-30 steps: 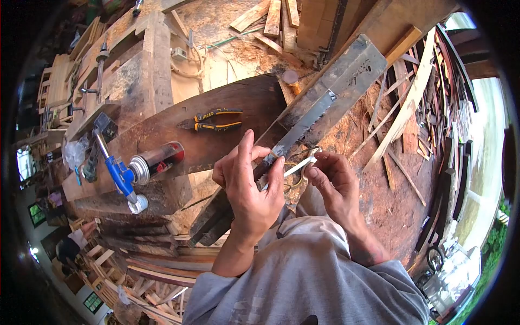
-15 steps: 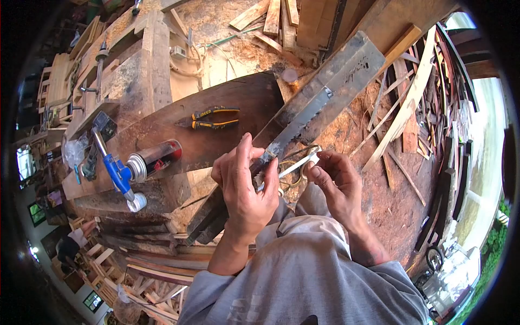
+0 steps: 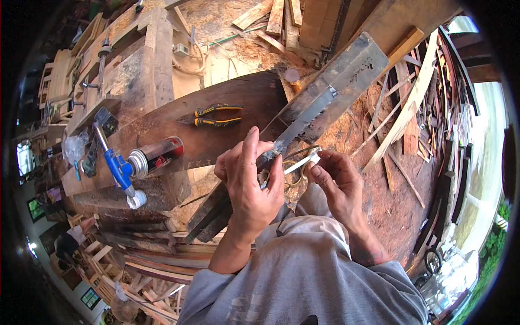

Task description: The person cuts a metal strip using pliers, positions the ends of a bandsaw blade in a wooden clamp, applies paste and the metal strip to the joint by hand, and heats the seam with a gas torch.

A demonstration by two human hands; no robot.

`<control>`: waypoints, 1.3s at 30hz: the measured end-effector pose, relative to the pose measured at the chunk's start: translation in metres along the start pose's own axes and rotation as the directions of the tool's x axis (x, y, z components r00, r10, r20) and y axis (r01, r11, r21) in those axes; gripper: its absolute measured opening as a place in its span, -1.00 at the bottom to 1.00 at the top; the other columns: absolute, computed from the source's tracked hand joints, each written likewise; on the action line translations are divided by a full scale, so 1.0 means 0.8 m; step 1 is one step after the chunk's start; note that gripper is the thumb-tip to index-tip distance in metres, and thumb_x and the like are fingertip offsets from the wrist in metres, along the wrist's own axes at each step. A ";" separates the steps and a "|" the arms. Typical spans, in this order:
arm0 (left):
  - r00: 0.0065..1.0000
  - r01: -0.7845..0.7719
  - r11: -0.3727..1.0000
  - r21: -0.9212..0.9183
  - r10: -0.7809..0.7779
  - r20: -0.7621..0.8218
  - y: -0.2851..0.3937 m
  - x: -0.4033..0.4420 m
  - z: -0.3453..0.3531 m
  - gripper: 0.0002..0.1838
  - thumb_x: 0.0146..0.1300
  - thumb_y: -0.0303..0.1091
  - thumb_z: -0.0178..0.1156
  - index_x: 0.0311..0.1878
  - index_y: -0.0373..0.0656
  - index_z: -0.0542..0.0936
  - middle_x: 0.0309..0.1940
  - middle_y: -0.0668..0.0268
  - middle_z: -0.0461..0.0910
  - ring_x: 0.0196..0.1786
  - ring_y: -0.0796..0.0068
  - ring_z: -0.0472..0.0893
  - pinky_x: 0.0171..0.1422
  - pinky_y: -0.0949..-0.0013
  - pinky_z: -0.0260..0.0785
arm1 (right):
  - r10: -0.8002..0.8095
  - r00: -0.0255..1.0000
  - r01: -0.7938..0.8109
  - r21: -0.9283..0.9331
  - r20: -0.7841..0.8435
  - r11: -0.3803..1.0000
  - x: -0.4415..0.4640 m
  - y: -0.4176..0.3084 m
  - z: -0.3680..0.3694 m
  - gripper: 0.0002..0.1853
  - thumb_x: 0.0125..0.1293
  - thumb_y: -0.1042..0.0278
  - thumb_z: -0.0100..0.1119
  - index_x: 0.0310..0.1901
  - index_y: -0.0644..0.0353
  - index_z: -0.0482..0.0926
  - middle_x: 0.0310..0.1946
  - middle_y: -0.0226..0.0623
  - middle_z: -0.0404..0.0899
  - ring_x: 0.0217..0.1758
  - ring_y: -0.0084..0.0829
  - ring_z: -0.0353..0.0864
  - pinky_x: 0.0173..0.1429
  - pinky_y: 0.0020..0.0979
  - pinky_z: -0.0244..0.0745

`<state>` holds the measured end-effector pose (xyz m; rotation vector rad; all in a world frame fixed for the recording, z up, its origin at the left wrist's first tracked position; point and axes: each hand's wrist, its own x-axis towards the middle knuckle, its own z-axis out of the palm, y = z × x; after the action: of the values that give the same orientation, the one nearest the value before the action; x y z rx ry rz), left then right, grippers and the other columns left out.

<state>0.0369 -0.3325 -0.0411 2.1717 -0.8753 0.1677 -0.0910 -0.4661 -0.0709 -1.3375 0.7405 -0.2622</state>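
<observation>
My left hand (image 3: pixel 252 187) is closed around the near end of a long grey metal blade (image 3: pixel 306 122), with the index finger raised. The blade slants away to the upper right over a wooden beam and has a ragged edge. My right hand (image 3: pixel 341 184) pinches a small roll of white tape (image 3: pixel 311 164) between thumb and fingers. From the roll a white strip (image 3: pixel 297 164) runs toward my left hand, where its end is hidden behind the fingers. A dark cord or wire loops beside the strip.
Yellow-and-black pliers (image 3: pixel 216 115) lie on a dark wooden board (image 3: pixel 244 89). A blue torch head (image 3: pixel 118 169) is attached to a gas can (image 3: pixel 162 154) lying on its side. Wood offcuts (image 3: pixel 276 19) lie at the back, and long wood strips (image 3: pixel 403 111) are piled on the right.
The view has shifted slightly, so the bench things sit a little further right. My left hand has turned slightly and moved a little right; the right hand is almost still.
</observation>
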 end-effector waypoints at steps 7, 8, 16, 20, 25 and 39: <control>0.999 -0.001 0.997 -0.080 -0.002 -0.035 -0.006 -0.005 0.005 -0.18 0.10 -0.57 0.44 0.45 -0.39 0.32 -0.07 0.30 0.68 0.12 0.31 0.56 0.28 0.14 0.15 | 0.006 1.000 -0.007 -0.030 -0.023 1.000 0.000 -0.003 -0.004 -0.64 0.42 0.42 0.36 0.17 0.34 0.55 -0.19 -0.34 0.66 -0.16 -0.61 0.64 -0.05 -0.51 0.58; 0.999 -0.011 0.998 -0.064 0.009 -0.036 -0.006 -0.006 0.005 -0.17 0.10 -0.57 0.45 0.45 -0.39 0.32 -0.07 0.29 0.68 0.12 0.32 0.56 0.27 0.15 0.15 | 0.009 1.000 -0.010 -0.033 -0.024 0.999 0.000 -0.003 -0.005 -0.64 0.42 0.43 0.35 0.17 0.34 0.55 -0.18 -0.34 0.66 -0.16 -0.61 0.64 -0.05 -0.52 0.58; 0.999 0.013 0.999 -0.033 -0.014 -0.035 -0.003 -0.004 0.004 -0.16 0.10 -0.57 0.45 0.46 -0.38 0.30 -0.11 0.28 0.64 0.00 0.34 0.58 0.25 0.14 0.17 | -0.026 0.999 0.025 -0.023 -0.023 0.999 0.002 -0.003 -0.010 -0.65 0.42 0.45 0.34 0.17 0.34 0.54 -0.15 -0.33 0.65 -0.14 -0.61 0.64 -0.04 -0.52 0.59; 0.998 0.021 0.998 -0.053 -0.023 -0.051 -0.004 -0.005 0.006 -0.18 0.12 -0.55 0.45 0.45 -0.38 0.31 -0.12 0.28 0.64 0.00 0.35 0.58 0.23 0.15 0.20 | -0.033 0.999 0.033 -0.017 -0.030 0.999 0.001 -0.002 -0.012 -0.65 0.42 0.45 0.34 0.17 0.35 0.53 -0.16 -0.33 0.65 -0.14 -0.61 0.64 -0.04 -0.53 0.59; 0.998 0.014 0.999 -0.046 -0.017 -0.063 -0.006 -0.007 0.004 -0.22 0.13 -0.53 0.46 0.42 -0.38 0.35 -0.13 0.28 0.64 0.02 0.32 0.58 0.23 0.15 0.22 | -0.041 0.999 0.040 -0.029 -0.023 0.999 0.000 -0.008 -0.015 -0.65 0.43 0.47 0.33 0.18 0.35 0.52 -0.19 -0.33 0.67 -0.16 -0.60 0.65 -0.05 -0.53 0.58; 0.999 0.044 0.999 -0.016 -0.045 -0.026 0.002 -0.005 -0.001 -0.22 0.08 -0.62 0.43 0.42 -0.35 0.38 -0.10 0.18 0.66 0.04 0.18 0.56 0.26 0.11 0.35 | -0.089 0.996 0.090 0.037 -0.011 0.995 -0.001 -0.010 -0.017 -0.65 0.43 0.51 0.31 0.18 0.38 0.50 -0.13 -0.25 0.69 -0.11 -0.53 0.68 0.01 -0.48 0.60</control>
<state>0.0331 -0.3305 -0.0406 2.1680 -0.8104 0.1667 -0.0980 -0.4780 -0.0640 -1.3363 0.6809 -0.3521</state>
